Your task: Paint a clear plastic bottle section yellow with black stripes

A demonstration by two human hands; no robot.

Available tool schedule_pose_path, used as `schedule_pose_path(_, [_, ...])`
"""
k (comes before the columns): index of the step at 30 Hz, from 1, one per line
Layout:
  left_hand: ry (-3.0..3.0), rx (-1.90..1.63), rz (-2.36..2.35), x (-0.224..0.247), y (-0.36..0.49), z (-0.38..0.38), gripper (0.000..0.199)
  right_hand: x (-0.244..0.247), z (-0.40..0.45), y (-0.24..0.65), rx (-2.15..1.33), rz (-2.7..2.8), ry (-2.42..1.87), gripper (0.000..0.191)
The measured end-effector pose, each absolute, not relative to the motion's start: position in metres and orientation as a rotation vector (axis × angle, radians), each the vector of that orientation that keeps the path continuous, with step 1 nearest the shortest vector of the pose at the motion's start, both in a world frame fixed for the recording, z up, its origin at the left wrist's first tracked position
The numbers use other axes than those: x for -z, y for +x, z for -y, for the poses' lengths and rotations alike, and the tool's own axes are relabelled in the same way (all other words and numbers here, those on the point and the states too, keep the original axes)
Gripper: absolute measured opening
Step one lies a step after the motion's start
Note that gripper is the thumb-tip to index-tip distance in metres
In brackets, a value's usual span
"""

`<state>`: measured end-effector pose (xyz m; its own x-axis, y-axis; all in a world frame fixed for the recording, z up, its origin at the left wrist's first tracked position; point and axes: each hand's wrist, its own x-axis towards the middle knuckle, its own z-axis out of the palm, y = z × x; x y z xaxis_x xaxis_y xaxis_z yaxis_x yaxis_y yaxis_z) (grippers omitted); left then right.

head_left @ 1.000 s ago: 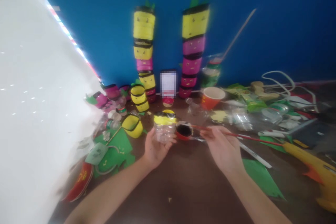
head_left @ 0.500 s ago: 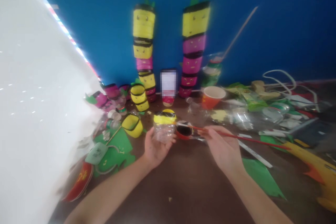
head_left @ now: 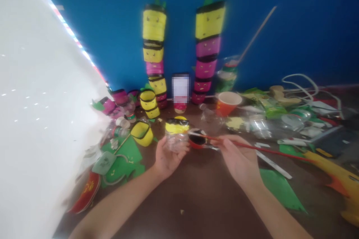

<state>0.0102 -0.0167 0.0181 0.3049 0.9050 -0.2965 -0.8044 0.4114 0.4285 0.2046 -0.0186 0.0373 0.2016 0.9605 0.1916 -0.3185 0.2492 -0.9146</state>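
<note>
My left hand [head_left: 170,158] is wrapped round a clear plastic bottle piece [head_left: 177,140], whose upper part is yellow with a black rim. In my right hand [head_left: 238,157] is a long red paintbrush [head_left: 269,150], pinched between the fingers. Its pale tip points left, close to the bottle piece; whether they touch is too blurred to tell. A small red cup of dark paint [head_left: 197,140] stands just behind the brush tip, between my hands.
Two stacks of yellow and pink bottle sections [head_left: 154,26] rise against the blue wall [head_left: 112,15]. An orange paper cup [head_left: 227,104], clear bottles and scraps lie at the right. Green sheets [head_left: 126,157] and a red bowl [head_left: 86,192] are at the left.
The brush tip has shifted slightly away from the yellow band on the bottle piece. Both hands keep their holds.
</note>
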Motion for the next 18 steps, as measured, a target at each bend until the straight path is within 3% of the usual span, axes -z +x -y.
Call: schedule_pose_path(18, [0.117, -1.186, -0.57, -0.022, 0.011, 0.016, 0.04, -0.02, 0.018, 0.209, -0.971, 0.966, -1.01, 0.02])
